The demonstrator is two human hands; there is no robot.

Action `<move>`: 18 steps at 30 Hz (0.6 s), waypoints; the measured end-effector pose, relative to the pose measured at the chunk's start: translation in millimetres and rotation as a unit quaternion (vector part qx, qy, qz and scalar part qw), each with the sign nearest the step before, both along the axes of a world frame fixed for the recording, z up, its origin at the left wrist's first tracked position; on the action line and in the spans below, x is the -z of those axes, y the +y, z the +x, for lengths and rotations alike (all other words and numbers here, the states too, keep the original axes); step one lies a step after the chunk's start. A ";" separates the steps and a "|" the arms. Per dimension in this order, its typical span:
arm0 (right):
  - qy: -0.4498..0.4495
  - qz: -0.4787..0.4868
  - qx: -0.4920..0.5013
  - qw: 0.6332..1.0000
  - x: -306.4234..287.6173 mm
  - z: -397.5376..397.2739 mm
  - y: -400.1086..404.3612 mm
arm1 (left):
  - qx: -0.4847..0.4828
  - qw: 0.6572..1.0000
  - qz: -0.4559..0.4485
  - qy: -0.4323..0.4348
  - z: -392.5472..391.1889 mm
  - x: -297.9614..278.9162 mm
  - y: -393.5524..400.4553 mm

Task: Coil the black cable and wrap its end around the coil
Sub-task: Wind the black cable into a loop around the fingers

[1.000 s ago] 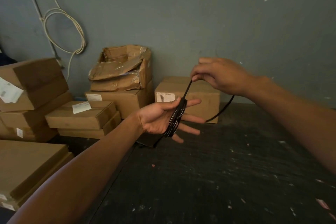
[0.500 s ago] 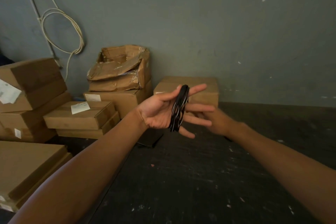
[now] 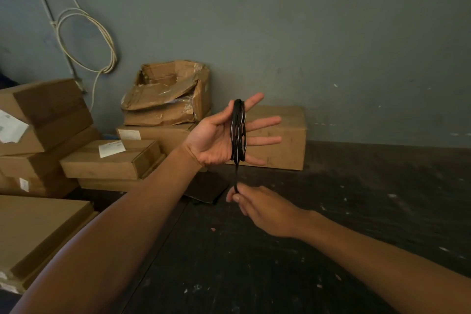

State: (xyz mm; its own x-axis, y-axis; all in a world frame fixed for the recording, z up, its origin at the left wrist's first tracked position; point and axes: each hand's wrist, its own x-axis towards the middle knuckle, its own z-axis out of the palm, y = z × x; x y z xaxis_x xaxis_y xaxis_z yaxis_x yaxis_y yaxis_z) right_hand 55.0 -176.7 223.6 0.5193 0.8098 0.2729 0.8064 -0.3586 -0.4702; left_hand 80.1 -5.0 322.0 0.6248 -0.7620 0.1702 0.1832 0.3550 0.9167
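The black cable (image 3: pixel 238 132) is wound in several loops around the spread fingers of my left hand (image 3: pixel 219 135), which is held palm up at mid-frame with its thumb pressed on the coil's top. A short free strand hangs straight down from the coil's bottom. My right hand (image 3: pixel 265 208) is below the coil and pinches that strand's end between thumb and fingers. How much cable lies beyond the pinch is hidden by the hand.
A dark, scuffed tabletop (image 3: pixel 280 262) spreads below my hands. Cardboard boxes (image 3: pixel 112 160) are stacked on the left and one box (image 3: pixel 280 135) sits against the grey wall behind my left hand. A white cable loop (image 3: pixel 86 41) hangs on the wall.
My right hand went from above the coil, round behind my left hand, to below it, carrying the cable end. My left hand rose slightly and the free strand got much shorter.
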 end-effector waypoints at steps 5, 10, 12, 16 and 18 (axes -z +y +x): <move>-0.015 -0.030 0.017 0.999 -10.1 -5.1 -2.5 | -0.085 0.996 -0.012 0.017 6.4 8.6 13.9; -0.088 -0.061 0.043 0.993 -28.0 -3.3 -8.8 | -0.154 0.987 0.005 0.036 10.5 18.2 22.3; -0.125 -0.062 0.046 0.989 -34.2 -1.1 -10.6 | -0.173 0.984 0.008 0.046 11.2 21.5 22.9; -0.202 -0.060 0.039 0.977 -52.7 0.9 -11.6 | -0.189 0.980 0.038 0.057 11.3 28.0 20.6; -0.239 -0.063 0.036 0.968 -64.0 3.7 -13.5 | -0.187 0.978 0.071 0.055 11.5 32.5 18.9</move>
